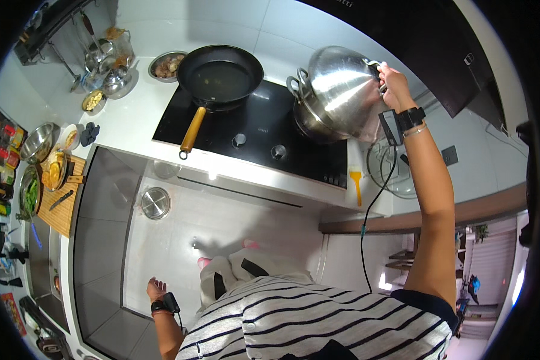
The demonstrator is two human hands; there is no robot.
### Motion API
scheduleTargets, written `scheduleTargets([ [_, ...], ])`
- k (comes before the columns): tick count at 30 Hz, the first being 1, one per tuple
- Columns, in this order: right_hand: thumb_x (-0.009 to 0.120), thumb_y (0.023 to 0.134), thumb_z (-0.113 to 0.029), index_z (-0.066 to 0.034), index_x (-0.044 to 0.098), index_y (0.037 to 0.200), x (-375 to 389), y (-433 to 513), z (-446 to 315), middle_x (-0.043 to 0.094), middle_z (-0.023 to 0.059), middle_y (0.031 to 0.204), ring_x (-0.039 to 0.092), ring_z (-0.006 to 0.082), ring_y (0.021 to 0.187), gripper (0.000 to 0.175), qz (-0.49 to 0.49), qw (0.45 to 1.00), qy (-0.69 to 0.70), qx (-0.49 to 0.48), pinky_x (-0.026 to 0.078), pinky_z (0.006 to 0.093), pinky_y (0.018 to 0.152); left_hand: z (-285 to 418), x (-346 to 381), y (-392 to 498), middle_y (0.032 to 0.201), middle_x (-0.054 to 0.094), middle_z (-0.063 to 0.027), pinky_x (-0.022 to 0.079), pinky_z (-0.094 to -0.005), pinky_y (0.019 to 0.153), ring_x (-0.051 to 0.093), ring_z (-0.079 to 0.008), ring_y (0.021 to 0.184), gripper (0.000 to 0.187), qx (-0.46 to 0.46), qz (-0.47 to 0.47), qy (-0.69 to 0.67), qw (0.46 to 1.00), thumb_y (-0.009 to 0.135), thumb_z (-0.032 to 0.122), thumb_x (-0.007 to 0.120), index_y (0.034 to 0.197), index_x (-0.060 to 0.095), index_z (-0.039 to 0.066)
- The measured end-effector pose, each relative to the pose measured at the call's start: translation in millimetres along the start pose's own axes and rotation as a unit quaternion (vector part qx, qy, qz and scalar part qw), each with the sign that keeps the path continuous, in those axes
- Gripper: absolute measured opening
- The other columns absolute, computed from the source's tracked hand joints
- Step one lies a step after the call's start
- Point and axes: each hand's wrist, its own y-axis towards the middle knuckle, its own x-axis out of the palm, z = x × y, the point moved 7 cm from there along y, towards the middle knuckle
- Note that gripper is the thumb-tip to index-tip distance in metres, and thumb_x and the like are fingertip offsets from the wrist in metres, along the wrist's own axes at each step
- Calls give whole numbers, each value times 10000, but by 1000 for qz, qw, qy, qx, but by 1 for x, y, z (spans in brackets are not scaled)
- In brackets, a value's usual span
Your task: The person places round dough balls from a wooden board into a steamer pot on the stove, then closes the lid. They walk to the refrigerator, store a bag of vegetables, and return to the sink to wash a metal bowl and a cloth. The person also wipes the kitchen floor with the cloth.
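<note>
My right hand is closed on the handle of a large domed metal lid. The lid is tilted on edge over a steel pot at the right of the black cooktop; whether it touches the rim cannot be told. To the left on the cooktop sits a black frying pan with a wooden handle, holding a little liquid and a few small bits. Low beside my body, my left hand hangs with its fingers apart and nothing in it.
A glass lid and an orange basting brush lie right of the cooktop. At left are a bowl of small brown items, a cutting board with a knife, and a bowl of green vegetables. The range hood overhangs.
</note>
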Motion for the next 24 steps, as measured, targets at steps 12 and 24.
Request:
scheduleTargets([
  [12,623,976,-272,31,644,1065,5,146,101,586,193,1294,563,273,1185,317,13,986,-108,123,465,411,955,-46,43,-95,1368,406,-122,382,-476,1077,412,-308,1284,594,41,-7,-53,998,882,238,677,1376,418,34],
  [24,666,955,-309,-92,697,897,4,169,132,553,-23,776,402,109,646,227,9,995,-56,82,348,278,565,-85,-12,-95,1397,387,-132,383,-498,1071,422,-310,1239,559,6,55,-89,995,859,229,679,1337,436,70],
])
